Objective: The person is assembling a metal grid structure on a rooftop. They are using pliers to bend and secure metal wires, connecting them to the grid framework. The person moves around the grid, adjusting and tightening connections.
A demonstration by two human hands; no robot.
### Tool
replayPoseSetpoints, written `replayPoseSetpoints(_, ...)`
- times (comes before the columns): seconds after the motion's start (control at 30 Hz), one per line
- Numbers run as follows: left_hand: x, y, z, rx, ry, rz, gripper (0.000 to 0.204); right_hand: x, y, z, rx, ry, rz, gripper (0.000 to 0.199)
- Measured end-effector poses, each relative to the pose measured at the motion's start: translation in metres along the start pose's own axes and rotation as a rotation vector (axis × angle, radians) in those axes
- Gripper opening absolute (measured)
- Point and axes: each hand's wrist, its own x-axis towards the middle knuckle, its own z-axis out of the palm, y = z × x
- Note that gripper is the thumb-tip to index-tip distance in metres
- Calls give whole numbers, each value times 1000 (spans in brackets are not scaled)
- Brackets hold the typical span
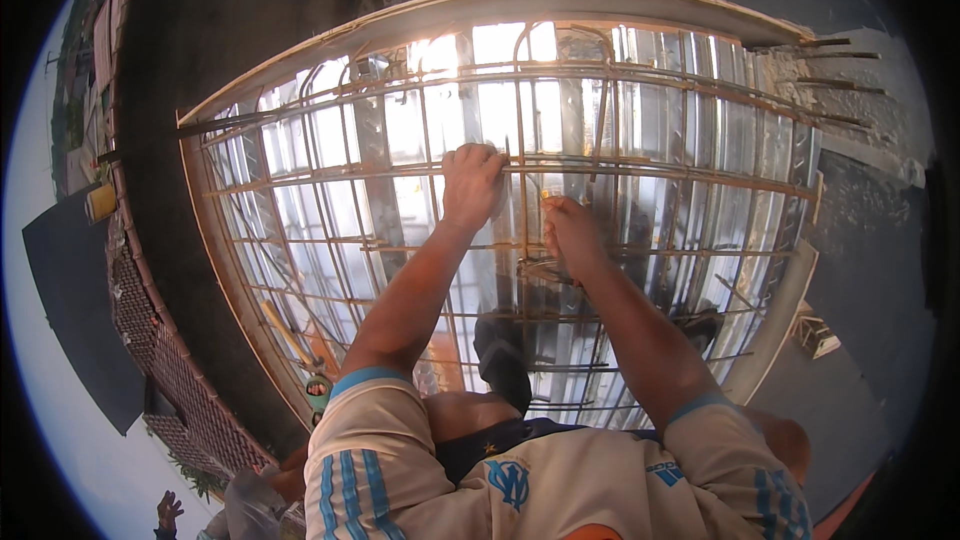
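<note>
A grid of thin steel reinforcing bars (690, 172) spans the frame below me, over shiny ribbed metal sheeting (410, 210). My left hand (475, 183) is closed over a long crosswise bar near the middle of the grid, fingers curled over its far side. Just right of it and nearer to me, my right hand (570, 232) is closed in a fist. Between its thumb and forefinger shows a small yellow end (546, 194) of something; the rest is hidden in the fist. Some bent dark wire or bar ends (540, 268) lie under that hand.
Wooden formwork boards (194, 180) edge the grid. Bar ends (840, 54) stick out at the far right. My dark boot (503, 360) stands among the bars. At the lower left are another person's hand (168, 512) and a tiled roof (190, 380) beyond a dark wall.
</note>
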Motion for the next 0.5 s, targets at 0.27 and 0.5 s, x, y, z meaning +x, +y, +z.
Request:
replayPoseSetpoints(0.27,10,7,-28,-166,-162,-149,20,12,-14,-9,-197,1,80,19)
replayPoseSetpoints(0.5,-15,37,-38,-175,-244,-75,21,5,-18,-34,-784,24,-174,18)
